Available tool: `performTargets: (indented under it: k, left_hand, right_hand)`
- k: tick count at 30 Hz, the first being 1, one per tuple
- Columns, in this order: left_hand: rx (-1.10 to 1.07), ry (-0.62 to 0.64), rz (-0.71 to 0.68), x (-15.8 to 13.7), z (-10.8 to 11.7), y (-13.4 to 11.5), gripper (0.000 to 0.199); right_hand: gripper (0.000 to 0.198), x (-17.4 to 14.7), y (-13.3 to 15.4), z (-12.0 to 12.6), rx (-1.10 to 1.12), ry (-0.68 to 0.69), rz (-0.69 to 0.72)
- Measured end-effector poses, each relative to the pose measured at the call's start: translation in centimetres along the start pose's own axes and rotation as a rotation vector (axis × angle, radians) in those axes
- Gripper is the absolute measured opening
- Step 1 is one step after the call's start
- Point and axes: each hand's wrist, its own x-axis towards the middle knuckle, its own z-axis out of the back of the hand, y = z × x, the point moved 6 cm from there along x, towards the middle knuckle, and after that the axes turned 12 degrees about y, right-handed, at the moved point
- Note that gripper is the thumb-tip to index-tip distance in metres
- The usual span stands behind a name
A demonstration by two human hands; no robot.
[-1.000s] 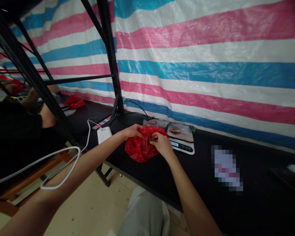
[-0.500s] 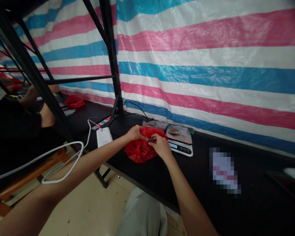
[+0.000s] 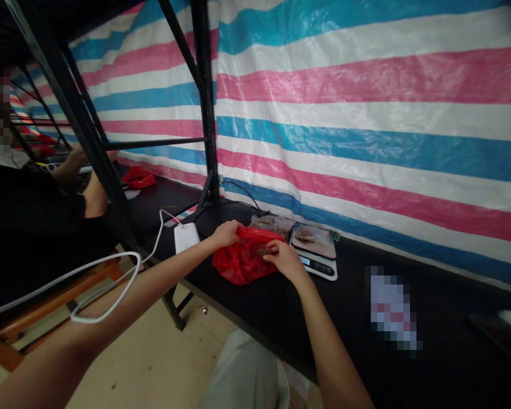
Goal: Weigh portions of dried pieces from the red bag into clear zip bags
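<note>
A crumpled red plastic bag [image 3: 238, 265] lies on the black table, its mouth facing up. My left hand [image 3: 229, 233] grips the bag's rim at the far left side. At the bag's right side is my right hand [image 3: 282, 257], its thumb and fingers pinched together over the opening by some small brown pieces [image 3: 262, 250]. What exactly those pieces are I cannot make out. Just right of the bag stands a white digital scale [image 3: 323, 267] with a lit display. On its plate rests a clear bag of brown bits [image 3: 306, 234].
More clear bags [image 3: 272, 223] lie behind the red bag. A white power bank [image 3: 186, 238] with a white cable [image 3: 138, 267] is at the left. A black metal frame [image 3: 206, 113] rises behind it. A co-worker [image 3: 29, 196] sits at the left. A blurred-out item [image 3: 392, 309] lies right.
My left hand has moved left, stretching the bag's mouth wider. My right hand has shifted slightly right and down, away from the left. The camera view has shifted a little.
</note>
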Motion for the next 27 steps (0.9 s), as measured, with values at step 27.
performTargets:
  k: [27]
  left_hand:
    - [0.283,0.34,-0.314,-0.3,-1.3,-5.1,0.019]
  right_hand:
    - [0.033,-2.0,0.2,-0.1,0.423,0.538,0.225]
